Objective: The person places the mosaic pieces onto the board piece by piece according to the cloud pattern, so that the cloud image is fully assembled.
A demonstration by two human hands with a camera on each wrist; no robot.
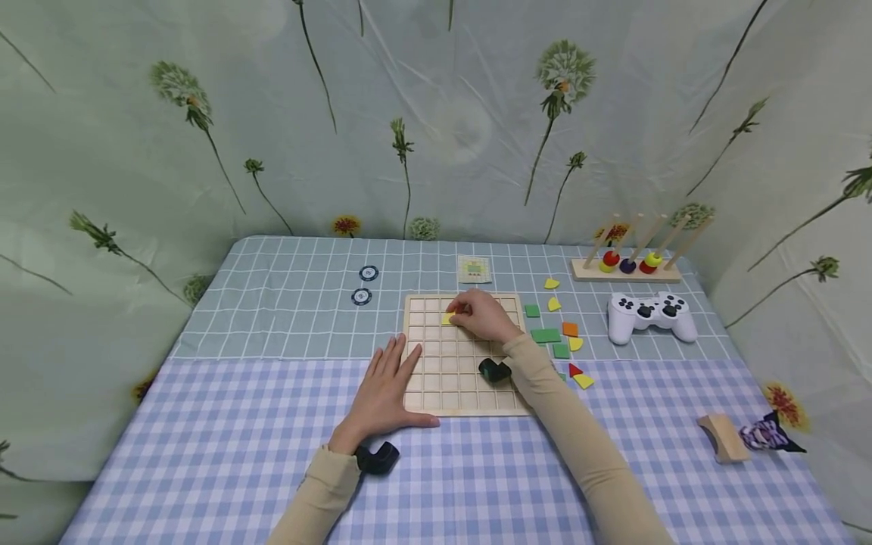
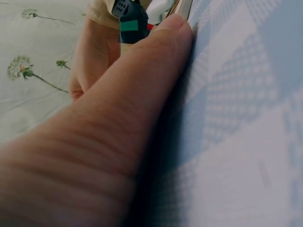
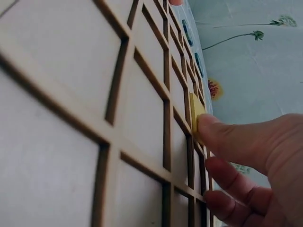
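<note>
The left hand [image 1: 384, 390] lay flat with fingers spread, palm on the checked tablecloth [image 1: 204, 446] and fingertips over the near-left edge of the wooden grid board [image 1: 436, 378], likely to keep it from sliding. The right hand [image 1: 485, 315] reached over the board's far rows, fingertips curled onto a yellow tile [image 1: 446, 319], pressing it into a square cell; the right wrist view showed the thumb [image 3: 222, 135] against the tile's edge. Most cells stood bare. More coloured tiles [image 1: 559, 333] lay scattered just right of the board, with a white game controller [image 1: 650, 314] farther right, well apart.
</note>
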